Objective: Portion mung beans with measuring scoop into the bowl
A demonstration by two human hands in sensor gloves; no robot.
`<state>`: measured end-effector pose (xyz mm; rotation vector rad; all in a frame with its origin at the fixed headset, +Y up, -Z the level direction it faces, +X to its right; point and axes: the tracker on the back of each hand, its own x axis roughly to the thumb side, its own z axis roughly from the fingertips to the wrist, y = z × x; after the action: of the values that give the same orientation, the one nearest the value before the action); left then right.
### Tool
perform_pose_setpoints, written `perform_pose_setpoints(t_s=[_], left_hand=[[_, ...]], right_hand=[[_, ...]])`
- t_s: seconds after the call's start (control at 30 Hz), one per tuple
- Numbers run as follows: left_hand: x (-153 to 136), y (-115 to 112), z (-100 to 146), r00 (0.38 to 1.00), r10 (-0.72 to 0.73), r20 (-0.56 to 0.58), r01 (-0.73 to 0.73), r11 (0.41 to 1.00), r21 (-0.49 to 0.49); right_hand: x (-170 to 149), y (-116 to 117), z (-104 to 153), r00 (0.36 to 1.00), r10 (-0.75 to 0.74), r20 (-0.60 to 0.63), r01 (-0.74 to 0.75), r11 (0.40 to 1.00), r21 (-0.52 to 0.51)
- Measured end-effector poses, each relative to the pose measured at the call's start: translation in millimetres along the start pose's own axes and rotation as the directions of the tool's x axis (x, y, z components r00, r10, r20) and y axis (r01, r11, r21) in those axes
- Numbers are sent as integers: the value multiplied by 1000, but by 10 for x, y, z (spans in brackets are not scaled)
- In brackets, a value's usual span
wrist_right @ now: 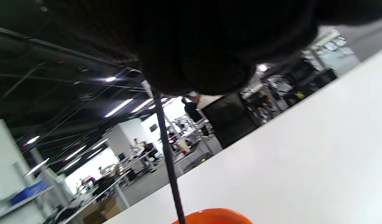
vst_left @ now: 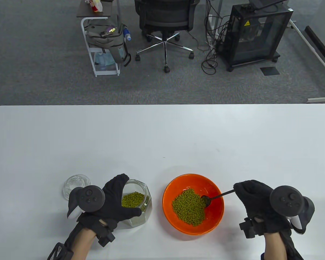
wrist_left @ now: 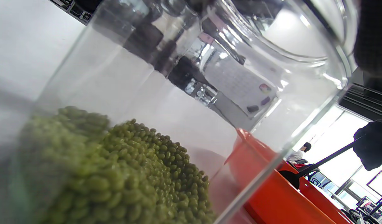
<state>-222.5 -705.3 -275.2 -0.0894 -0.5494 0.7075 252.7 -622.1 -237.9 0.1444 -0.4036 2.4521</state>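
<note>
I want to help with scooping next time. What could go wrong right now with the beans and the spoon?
The scoop sits inside the orange bowl at the bean pile's edge, held by the right hand far out on its thin handle, so it might wobble and flick mung beans onto the table. The left hand grips the open glass jar; a bump could tip it, spilling beans.

Jar (vst_left: 140,201): clear glass, glossy, faceted walls catching bright reflections.
Lid (vst_left: 76,186): clear glass, shiny.
Bowl (vst_left: 178,184): orange, smooth and glossy, looks like plastic.
Mung beans (vst_left: 189,207): matt green, finely pebbled heap.
Measuring scoop (vst_left: 215,197): thin, dark, dull-finished handle; material unclear.
Gloves (vst_left: 116,201): black knitted cloth, matt.
Trackers (vst_left: 287,200): dark matt plastic.
Table (vst_left: 162,135): white, smooth, faint sheen.
</note>
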Motion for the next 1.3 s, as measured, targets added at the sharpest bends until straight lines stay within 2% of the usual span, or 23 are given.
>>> perform_pose_setpoints(t_s=[0.1, 0.27, 0.37, 0.53, 0.67, 0.83, 1.3], left_hand=[[0, 0, 0, 1000, 0, 0, 0, 1000, 0], [-1, 0, 1, 1000, 0, -1, 0, 1000, 0], [0, -1, 1, 1000, 1, -1, -1, 1000, 1], [0, 0, 0, 1000, -1, -1, 1, 1000, 0], [-1, -1, 0, 1000, -1, 0, 1, 1000, 0], [-1, 1, -1, 1000, -3, -1, 3, 1000, 0], [-1, 15, 1, 999, -33, 4, 33, 999, -20]], right_hand=[[162, 17, 35, 989, 87, 121, -86, 996, -19], [425, 70, 113, 938, 148, 314, -152, 988, -12], [578, 97, 174, 896, 236, 377, -233, 971, -54], [683, 79, 218, 865, 273, 421, -240, 962, -131], [668, 77, 224, 865, 231, 445, -181, 972, -152], [590, 98, 180, 882, 120, 456, -74, 990, -117], [561, 80, 148, 880, 44, 473, 9, 994, -109]])
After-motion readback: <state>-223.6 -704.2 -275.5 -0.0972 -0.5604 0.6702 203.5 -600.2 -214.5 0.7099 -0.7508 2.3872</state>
